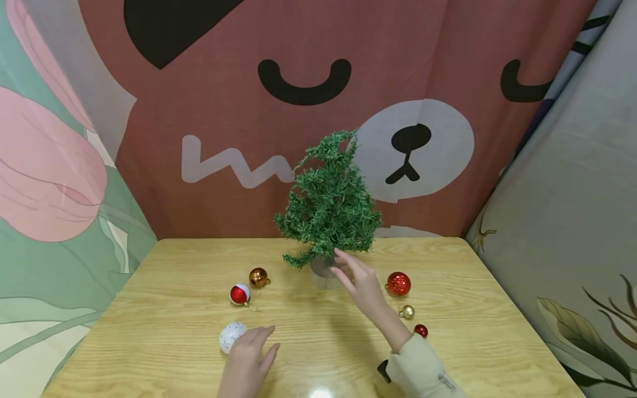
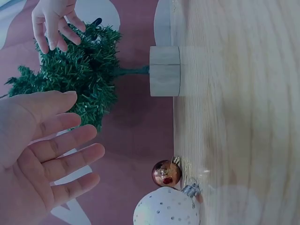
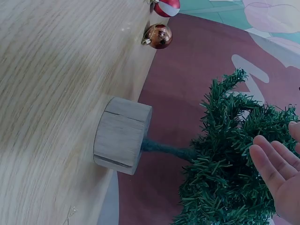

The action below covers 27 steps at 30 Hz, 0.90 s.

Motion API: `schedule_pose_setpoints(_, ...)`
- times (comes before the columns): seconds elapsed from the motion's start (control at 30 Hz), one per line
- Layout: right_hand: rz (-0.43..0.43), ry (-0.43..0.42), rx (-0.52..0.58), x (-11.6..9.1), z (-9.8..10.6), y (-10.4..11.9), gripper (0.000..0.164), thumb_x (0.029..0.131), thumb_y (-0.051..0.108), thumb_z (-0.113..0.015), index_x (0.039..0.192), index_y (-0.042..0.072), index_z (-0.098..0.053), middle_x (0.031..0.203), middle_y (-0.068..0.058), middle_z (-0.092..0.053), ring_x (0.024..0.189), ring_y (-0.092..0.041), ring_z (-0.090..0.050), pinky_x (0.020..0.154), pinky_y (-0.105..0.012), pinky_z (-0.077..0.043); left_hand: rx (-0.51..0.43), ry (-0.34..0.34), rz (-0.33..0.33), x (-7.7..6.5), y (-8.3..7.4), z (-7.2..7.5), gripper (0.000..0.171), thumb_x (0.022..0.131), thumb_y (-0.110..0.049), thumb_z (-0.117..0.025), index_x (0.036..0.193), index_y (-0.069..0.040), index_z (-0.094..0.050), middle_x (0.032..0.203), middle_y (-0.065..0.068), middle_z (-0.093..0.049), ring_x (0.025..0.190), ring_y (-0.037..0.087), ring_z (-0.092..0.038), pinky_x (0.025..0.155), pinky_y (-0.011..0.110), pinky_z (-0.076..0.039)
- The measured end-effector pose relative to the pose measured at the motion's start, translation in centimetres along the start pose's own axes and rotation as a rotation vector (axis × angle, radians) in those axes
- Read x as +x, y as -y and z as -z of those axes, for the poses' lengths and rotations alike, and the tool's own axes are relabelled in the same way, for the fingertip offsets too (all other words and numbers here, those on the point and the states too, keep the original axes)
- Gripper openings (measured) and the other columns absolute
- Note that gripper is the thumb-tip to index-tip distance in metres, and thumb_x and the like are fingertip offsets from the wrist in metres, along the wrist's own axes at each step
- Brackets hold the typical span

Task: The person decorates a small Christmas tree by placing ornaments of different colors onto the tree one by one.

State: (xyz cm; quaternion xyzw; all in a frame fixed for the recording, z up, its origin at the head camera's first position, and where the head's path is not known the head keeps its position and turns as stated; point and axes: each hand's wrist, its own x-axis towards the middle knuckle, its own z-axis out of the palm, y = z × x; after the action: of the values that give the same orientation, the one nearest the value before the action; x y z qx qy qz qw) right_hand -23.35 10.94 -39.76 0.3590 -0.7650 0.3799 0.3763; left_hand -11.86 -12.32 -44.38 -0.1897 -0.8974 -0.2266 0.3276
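Note:
A small green artificial Christmas tree (image 1: 330, 204) stands on a round wooden base (image 1: 323, 279) toward the back of the table. My right hand (image 1: 360, 284) is raised in front of the base, fingers loosely extended and holding nothing; in the right wrist view its fingers (image 3: 272, 161) overlap the branches. My left hand (image 1: 249, 354) hovers at the front left with its fingers spread and nothing in its grasp. It partly covers a white dotted bauble (image 1: 231, 336). In the left wrist view that palm (image 2: 28, 154) faces the camera.
Behind the white bauble lie a red-and-white bauble (image 1: 240, 294) and a copper bauble (image 1: 258, 277). To the right are a glittery red bauble (image 1: 398, 283), a small gold one (image 1: 407, 312) and a small dark red one (image 1: 421, 330). A printed curtain (image 1: 224, 210) hangs behind the wooden table (image 1: 164, 309).

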Motion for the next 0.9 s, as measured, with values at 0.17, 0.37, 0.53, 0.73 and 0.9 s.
schedule_pose_setpoints(0.17, -0.013, -0.02, 0.008, 0.4, -0.3, 0.0, 0.04, 0.072, -0.005, -0.069, 0.111, -0.006, -0.057, 0.089, -0.015, -0.064, 0.066, -0.017, -0.061, 0.056, -0.017, -0.049, -0.004, -0.063, -0.024, -0.1, 0.2, 0.5, 0.032, 0.058, -0.004, -0.08, 0.087, 0.0, -0.067, 0.081, 0.009, -0.065, 0.073, 0.021, -0.061, 0.063, 0.037, -0.051)
schedule_pose_setpoints(0.37, -0.021, -0.039, 0.016, 1.1, -0.6, 0.2, 0.041, 0.073, -0.004, -0.069, 0.111, -0.007, -0.055, 0.085, -0.016, -0.064, 0.062, -0.018, -0.062, 0.055, -0.015, -0.048, -0.002, -0.132, -0.011, -0.4, 0.8, 1.1, 0.041, 0.089, -0.037, -0.051, 0.086, 0.0, -0.067, 0.079, 0.008, -0.065, 0.07, 0.019, -0.06, 0.06, 0.034, -0.051)
schedule_pose_setpoints(0.53, -0.043, -0.024, 0.031, 1.5, -0.7, 0.4, 0.04, 0.076, -0.004, -0.067, 0.113, -0.009, -0.054, 0.083, -0.016, -0.064, 0.06, -0.017, -0.062, 0.052, -0.015, -0.048, -0.002, -0.18, -0.004, -0.6, 1.6, 1.4, 0.053, 0.092, -0.042, -0.038, 0.084, 0.001, -0.067, 0.078, 0.008, -0.064, 0.067, 0.021, -0.06, 0.058, 0.034, -0.051)
schedule_pose_setpoints(0.73, -0.068, 0.001, 0.073, 1.8, -0.8, 0.4, 0.035, 0.079, -0.005, -0.063, 0.113, -0.01, -0.054, 0.083, -0.017, -0.063, 0.055, -0.016, -0.061, 0.051, -0.013, -0.047, 0.015, -0.206, 0.051, -1.1, 2.4, 1.9, 0.06, 0.091, -0.046, -0.033, 0.082, 0.001, -0.068, 0.078, 0.01, -0.065, 0.069, 0.024, -0.061, 0.059, 0.037, -0.05)
schedule_pose_setpoints(0.9, -0.088, 0.016, 0.068, 2.0, -0.9, 0.4, 0.034, 0.08, -0.002, -0.063, 0.113, -0.007, -0.055, 0.083, -0.016, -0.063, 0.055, -0.015, -0.061, 0.049, -0.015, -0.047, 0.04, -0.204, 0.107, -1.3, 2.9, 2.5, 0.018, 0.073, -0.012, -0.073, 0.082, 0.002, -0.067, 0.077, 0.012, -0.065, 0.069, 0.027, -0.061, 0.06, 0.041, -0.05)
